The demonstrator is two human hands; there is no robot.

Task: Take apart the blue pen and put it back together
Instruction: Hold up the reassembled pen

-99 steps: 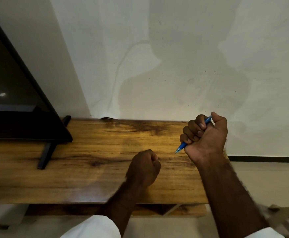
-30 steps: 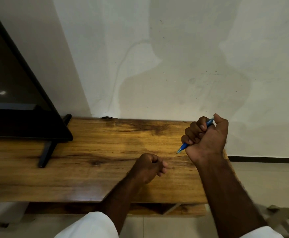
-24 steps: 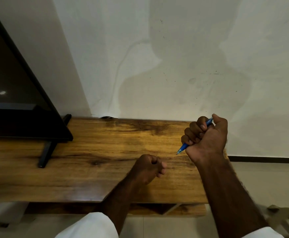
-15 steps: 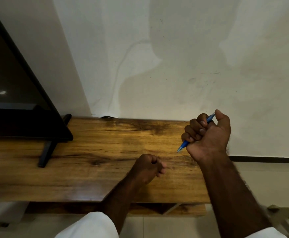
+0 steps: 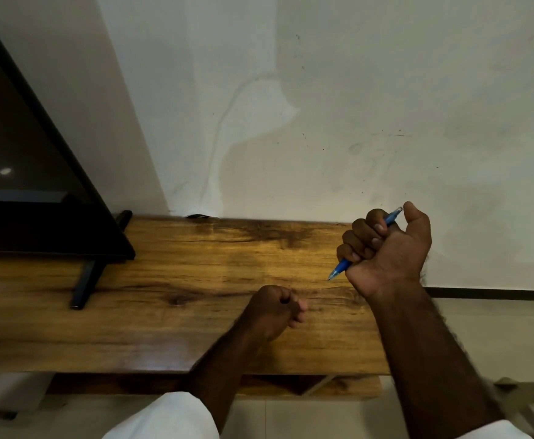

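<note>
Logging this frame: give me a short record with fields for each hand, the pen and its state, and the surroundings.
right hand: raised over the right end of the table, fist wrapped round the blue pen
blue pen: tilted, tip pointing down and left; both ends poke out of the fist, middle hidden
pen state: no separate parts visible
left hand: fingers curled, over the wooden table, nothing visible in it
surroundings: black screen on a stand at the table's left end; white wall behind
</note>
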